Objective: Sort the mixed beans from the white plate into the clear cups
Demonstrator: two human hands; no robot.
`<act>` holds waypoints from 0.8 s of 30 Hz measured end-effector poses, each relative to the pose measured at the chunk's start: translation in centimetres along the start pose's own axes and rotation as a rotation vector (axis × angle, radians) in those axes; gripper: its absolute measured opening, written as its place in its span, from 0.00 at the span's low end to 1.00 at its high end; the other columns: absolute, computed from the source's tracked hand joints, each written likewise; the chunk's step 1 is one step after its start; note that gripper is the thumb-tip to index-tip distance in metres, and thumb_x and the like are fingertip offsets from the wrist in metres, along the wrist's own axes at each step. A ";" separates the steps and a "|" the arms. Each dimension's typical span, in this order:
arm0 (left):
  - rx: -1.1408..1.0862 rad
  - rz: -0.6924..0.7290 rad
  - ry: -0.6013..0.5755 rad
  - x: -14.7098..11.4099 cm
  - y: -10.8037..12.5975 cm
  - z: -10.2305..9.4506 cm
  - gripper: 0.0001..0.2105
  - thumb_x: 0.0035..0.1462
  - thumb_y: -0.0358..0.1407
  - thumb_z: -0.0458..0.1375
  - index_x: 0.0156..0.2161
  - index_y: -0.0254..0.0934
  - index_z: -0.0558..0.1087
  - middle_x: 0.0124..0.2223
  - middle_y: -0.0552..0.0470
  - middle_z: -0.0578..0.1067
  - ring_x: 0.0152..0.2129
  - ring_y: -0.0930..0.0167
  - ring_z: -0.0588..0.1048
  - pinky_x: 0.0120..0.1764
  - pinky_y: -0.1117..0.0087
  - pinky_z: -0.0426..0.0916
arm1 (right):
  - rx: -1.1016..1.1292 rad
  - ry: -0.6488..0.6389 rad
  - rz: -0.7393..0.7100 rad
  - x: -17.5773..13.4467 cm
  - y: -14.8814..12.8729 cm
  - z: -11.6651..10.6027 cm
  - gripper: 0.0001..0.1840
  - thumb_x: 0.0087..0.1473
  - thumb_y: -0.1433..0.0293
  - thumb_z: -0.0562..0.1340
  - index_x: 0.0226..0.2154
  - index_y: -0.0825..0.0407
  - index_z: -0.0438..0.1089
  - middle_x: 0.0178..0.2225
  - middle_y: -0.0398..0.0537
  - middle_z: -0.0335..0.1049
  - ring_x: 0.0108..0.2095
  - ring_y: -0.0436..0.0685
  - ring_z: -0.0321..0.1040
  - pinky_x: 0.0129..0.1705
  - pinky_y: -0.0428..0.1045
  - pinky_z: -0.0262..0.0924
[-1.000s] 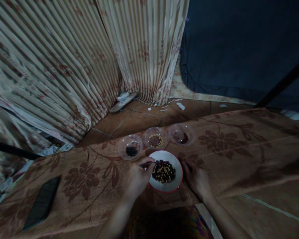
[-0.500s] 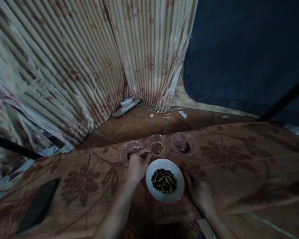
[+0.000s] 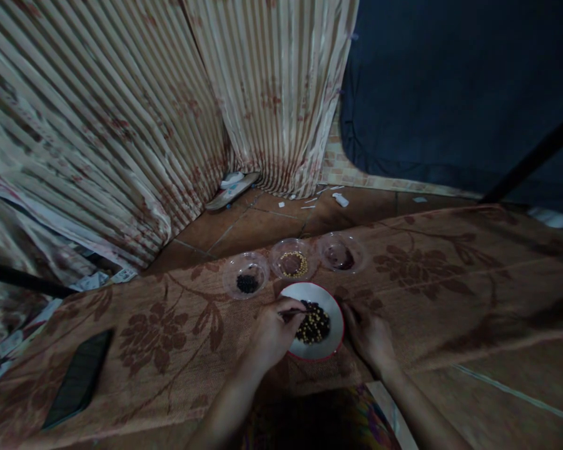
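Observation:
A white bowl [image 3: 334, 342] with a red rim holds a heap of dark beans mixed with yellow ones [image 3: 315, 324]. Over the bowl's left side, my left hand [image 3: 276, 330] is closed in a pinch around a thin dark stick-like tool [image 3: 294, 311], its tip above the beans. At the bowl's right edge rests my right hand [image 3: 371, 336]; its fingers are in shadow, and contact with the rim is unclear. Behind the bowl stand three clear plastic bowls: one with black beans [image 3: 247, 284], one with yellow beans [image 3: 300, 265], one with dark red beans [image 3: 348, 259].
A floral brown cloth [image 3: 178, 375] covers the low table. At its left lies a black phone [image 3: 79, 378]. Beyond the far edge are the tiled floor with white scraps [image 3: 340, 199], a striped curtain [image 3: 272, 94] and a dark blue cloth [image 3: 450, 94].
My left hand has moved from the black-bean bowl, right and nearer, to over the white bowl. My right hand stays beside the bowl. The view has shifted slightly.

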State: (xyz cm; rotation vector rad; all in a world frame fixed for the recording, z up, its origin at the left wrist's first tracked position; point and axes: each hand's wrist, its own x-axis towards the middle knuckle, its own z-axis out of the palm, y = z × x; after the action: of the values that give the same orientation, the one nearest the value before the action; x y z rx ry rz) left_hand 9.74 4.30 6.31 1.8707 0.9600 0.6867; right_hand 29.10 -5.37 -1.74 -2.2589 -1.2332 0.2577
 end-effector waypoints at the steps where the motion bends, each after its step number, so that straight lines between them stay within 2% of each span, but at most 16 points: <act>1: 0.004 0.003 -0.016 -0.1 -0.2 0.0 0.08 0.54 0.28 0.58 0.34 0.41 0.79 0.36 0.54 0.81 0.32 0.72 0.79 0.37 0.75 0.72 | -0.001 -0.001 0.000 0.0 0.0 0.0 0.23 0.64 0.56 0.49 0.45 0.47 0.76 0.39 0.51 0.79 0.37 0.60 0.77 0.35 0.48 0.62; 6: 0.031 0.004 -0.061 -0.3 -0.7 0.1 0.09 0.55 0.27 0.58 0.36 0.42 0.79 0.38 0.54 0.81 0.34 0.71 0.79 0.39 0.73 0.74 | -0.004 -0.004 -0.005 0.0 -0.1 -0.1 0.24 0.64 0.56 0.49 0.45 0.47 0.76 0.37 0.52 0.80 0.36 0.60 0.77 0.35 0.48 0.61; 15: 0.051 0.030 -0.035 -0.1 -0.7 0.6 0.10 0.55 0.26 0.57 0.35 0.42 0.79 0.36 0.55 0.81 0.32 0.72 0.79 0.38 0.75 0.73 | 0.030 -0.019 -0.012 0.0 -0.2 -0.3 0.24 0.64 0.56 0.49 0.45 0.47 0.76 0.39 0.51 0.79 0.38 0.59 0.77 0.37 0.48 0.63; 24: 0.077 0.031 -0.061 0.0 -0.9 0.5 0.10 0.55 0.27 0.57 0.36 0.42 0.79 0.36 0.55 0.81 0.32 0.72 0.79 0.37 0.74 0.73 | 0.034 -0.003 -0.014 0.0 -0.1 -0.2 0.23 0.64 0.56 0.49 0.45 0.47 0.76 0.39 0.51 0.79 0.37 0.59 0.76 0.37 0.48 0.62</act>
State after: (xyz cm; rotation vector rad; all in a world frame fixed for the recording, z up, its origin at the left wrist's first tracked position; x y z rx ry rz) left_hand 9.85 4.31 5.27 1.9664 0.9314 0.6159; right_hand 29.09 -5.37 -1.55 -2.2208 -1.2369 0.2752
